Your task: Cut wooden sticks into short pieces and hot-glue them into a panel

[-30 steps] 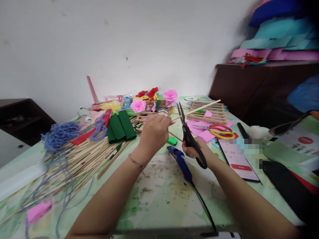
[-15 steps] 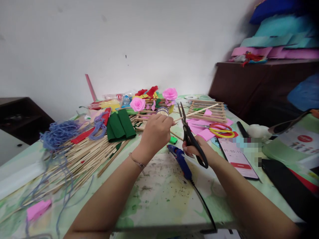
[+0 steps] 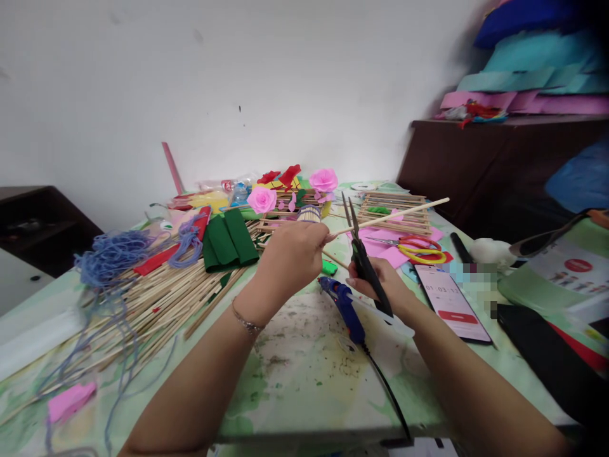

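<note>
Near the middle of the view, my left hand (image 3: 298, 252) is closed on a thin wooden stick (image 3: 404, 212) that points out to the right. The fingers of my right hand (image 3: 378, 279) are wrapped round black scissors (image 3: 364, 260), whose slightly parted blades point up and away, with the stick crossing at them. Below the scissors lies a blue glue gun (image 3: 349, 314) with a clear glue stick in its back. A small green object (image 3: 329, 266) is between my hands on the table.
Wooden sticks (image 3: 157, 304), blue yarn (image 3: 111, 257) and folded green paper (image 3: 229, 241) lie left. Paper flowers (image 3: 261, 199) stand behind my left hand. Red-and-yellow scissors (image 3: 421, 251), a stick frame (image 3: 397, 212) and a phone (image 3: 451, 304) are right.
The stick now reaches farther right, across the blades of the black scissors. My left hand has moved slightly left and down. The scissors' handles have tilted, and more of the glue stick shows.
</note>
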A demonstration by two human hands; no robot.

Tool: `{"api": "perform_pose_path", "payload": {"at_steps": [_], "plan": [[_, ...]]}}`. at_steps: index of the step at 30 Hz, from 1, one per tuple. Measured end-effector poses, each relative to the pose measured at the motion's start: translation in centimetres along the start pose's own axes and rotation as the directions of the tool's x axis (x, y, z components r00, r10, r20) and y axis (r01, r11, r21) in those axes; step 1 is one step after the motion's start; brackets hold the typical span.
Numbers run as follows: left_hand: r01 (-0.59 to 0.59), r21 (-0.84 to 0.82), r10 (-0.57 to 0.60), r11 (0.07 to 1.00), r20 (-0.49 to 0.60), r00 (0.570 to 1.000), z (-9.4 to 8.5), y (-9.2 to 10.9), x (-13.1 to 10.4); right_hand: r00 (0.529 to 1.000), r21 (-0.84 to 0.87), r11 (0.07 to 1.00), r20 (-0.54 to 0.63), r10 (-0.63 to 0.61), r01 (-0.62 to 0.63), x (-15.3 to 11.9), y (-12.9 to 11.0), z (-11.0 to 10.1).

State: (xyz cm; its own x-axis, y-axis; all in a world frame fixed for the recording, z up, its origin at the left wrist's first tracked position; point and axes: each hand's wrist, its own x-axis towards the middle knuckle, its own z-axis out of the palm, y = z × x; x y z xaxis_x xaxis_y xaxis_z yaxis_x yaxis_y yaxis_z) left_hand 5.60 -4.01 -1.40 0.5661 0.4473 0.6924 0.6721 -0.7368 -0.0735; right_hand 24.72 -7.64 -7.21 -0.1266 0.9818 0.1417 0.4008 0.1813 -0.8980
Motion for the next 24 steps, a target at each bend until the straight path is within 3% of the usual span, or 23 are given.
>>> {"api": "perform_pose_path", "payload": {"at_steps": [7,15,24], "plan": [[0.001,0.026,-0.001,1.000,0.023,1.000,-1.3,0.2,0.1,0.999,-0.024,0.999,0.044,0.026,-0.025,-0.3,-0.7,0.3],[-0.036,0.036,0.034,0.999,0.063,0.997,-0.8,-0.2,0.2,0.998,-0.019,0.999,0.029,0.051,-0.050,-0.4,-0.5,0.0],[-0.110,0.113,0.125,0.987,-0.139,0.982,-0.1,-0.2,-0.1,1.000,0.014,1.000,0.000,0.014,-0.014,0.1,0.7,-0.3]]}}
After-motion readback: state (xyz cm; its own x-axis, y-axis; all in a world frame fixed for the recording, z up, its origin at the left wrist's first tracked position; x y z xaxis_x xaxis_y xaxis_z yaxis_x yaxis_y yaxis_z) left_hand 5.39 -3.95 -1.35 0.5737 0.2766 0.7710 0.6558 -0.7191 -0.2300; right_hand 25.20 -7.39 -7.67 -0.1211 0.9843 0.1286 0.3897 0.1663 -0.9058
